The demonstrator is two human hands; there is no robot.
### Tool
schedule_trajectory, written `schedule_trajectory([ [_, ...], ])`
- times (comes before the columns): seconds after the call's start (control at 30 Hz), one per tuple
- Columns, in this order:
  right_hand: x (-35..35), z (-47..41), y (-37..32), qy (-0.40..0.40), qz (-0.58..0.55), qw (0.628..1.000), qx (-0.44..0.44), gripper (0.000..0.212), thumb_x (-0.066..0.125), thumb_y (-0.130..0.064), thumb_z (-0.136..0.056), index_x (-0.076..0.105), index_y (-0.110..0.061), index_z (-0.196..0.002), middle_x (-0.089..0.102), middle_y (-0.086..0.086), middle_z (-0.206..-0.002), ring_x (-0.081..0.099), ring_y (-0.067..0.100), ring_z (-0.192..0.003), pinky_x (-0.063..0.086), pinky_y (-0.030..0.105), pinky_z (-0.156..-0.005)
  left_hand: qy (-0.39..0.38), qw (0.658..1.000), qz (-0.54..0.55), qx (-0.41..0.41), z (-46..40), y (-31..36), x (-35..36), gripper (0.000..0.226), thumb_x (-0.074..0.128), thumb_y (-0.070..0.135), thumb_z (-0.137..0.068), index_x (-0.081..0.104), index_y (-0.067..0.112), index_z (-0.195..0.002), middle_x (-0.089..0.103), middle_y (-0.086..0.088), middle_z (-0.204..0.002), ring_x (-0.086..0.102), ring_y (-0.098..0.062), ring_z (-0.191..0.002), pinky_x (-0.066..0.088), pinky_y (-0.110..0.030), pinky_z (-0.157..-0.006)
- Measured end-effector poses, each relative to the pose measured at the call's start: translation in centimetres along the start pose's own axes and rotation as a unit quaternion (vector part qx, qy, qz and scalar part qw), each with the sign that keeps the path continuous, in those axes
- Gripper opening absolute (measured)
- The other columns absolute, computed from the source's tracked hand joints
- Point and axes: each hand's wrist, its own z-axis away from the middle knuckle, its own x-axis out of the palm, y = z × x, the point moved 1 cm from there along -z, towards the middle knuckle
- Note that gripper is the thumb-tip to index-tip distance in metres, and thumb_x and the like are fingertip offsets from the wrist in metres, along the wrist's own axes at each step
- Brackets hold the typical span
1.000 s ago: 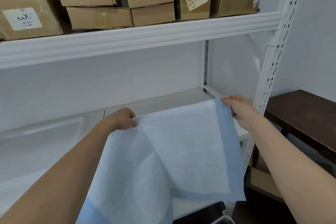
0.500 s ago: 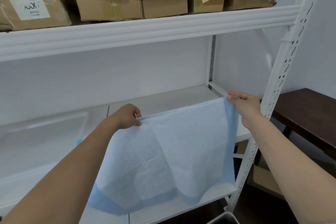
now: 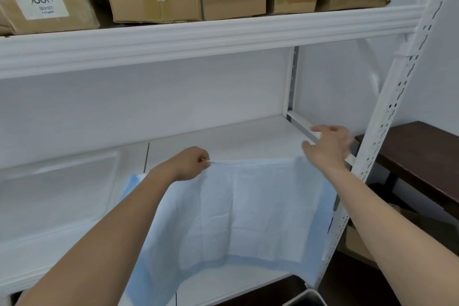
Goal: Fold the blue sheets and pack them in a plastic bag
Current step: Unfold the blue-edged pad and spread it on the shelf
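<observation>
Head view shows, nearest the camera, two bare forearms reaching out over a blue sheet (image 3: 238,213) that hangs as a curtain in front of a white shelf (image 3: 223,141), its lower border sagging toward the shelf's front lip. Holding it up by the top edge lets its weight pull the panel flat, which is probably why it is lifted off the shelf before a fold. The left hand (image 3: 191,163) has its fingers curled, pinching the sheet's upper left corner between thumb and fingertips. The right hand (image 3: 327,146) is blurred, its fingers spread and fairly straight above the upper right corner; it seems to hold nothing, though whether the palm touches the cloth is hard to tell. Left of the sheet a clear plastic bag (image 3: 57,189) lies flat on the shelf. Farther back and higher, cardboard boxes (image 3: 154,2) crowd the top shelf, and a dark table (image 3: 422,156) stands off right.
</observation>
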Motion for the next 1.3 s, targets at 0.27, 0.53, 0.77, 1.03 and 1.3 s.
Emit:
schedule_trajectory([
  [0.27,6.4,6.0,-4.3,-0.339,-0.091,0.91,-0.22,0.029,0.073,-0.045,-0.077,0.066,-0.029,-0.1,0.064,-0.012,-0.097,0.055,0.004,-0.09,0.042,0.025,-0.082,-0.021,0.996,-0.031,0.085,-1.2,4.9,0.4,0.034,0.045,0.021,-0.098,0.041,0.028,-0.065,0.043,0.012,-0.073,0.043,-0.014,-0.074,0.031,-0.025,-0.063],
  [0.53,6.0,4.4,-3.3,-0.25,-0.105,0.938,-0.214,0.03,0.062,-0.016,-0.09,0.055,-0.014,-0.06,0.046,-0.007,-0.056,0.04,0.006,-0.054,0.029,0.021,-0.055,0.003,1.0,0.025,0.0,0.3,-0.3,-0.9,0.032,0.079,0.035,-0.074,0.05,0.022,-0.076,0.039,0.011,-0.071,0.037,-0.004,-0.061,0.028,-0.02,-0.055],
  [0.77,4.9,3.0,-1.9,-0.226,-0.103,0.949,-0.197,0.02,0.063,-0.016,-0.09,0.067,-0.007,-0.073,0.057,-0.005,-0.062,0.048,0.002,-0.054,0.033,0.012,-0.053,-0.006,0.981,0.115,-0.154,1.6,-5.9,0.3,0.031,0.076,0.031,-0.078,0.053,0.016,-0.092,0.047,-0.006,-0.086,0.052,-0.023,-0.078,0.045,-0.03,-0.063],
  [1.03,3.9,2.5,-1.2,-0.224,-0.098,0.951,-0.19,0.015,0.064,-0.014,-0.089,0.073,-0.008,-0.08,0.07,0.005,-0.077,0.053,0.008,-0.063,0.038,0.009,-0.056,0.116,0.912,0.347,-0.184,1.4,-6.7,1.7,0.023,0.068,0.001,-0.083,0.047,0.009,-0.081,0.05,-0.009,-0.08,0.058,-0.025,-0.072,0.057,-0.039,-0.068],
  [1.3,3.4,1.9,-0.2,-0.221,-0.053,0.959,-0.167,0.035,0.062,-0.016,-0.09,0.053,-0.013,-0.057,0.047,-0.001,-0.056,0.039,0.013,-0.054,0.028,0.019,-0.05,0.141,0.911,0.361,-0.141,1.3,-5.9,0.9,0.021,0.069,0.006,-0.085,0.062,-0.014,-0.082,0.062,-0.015,-0.075,0.061,-0.018,-0.06,0.056,-0.023,-0.056],
])
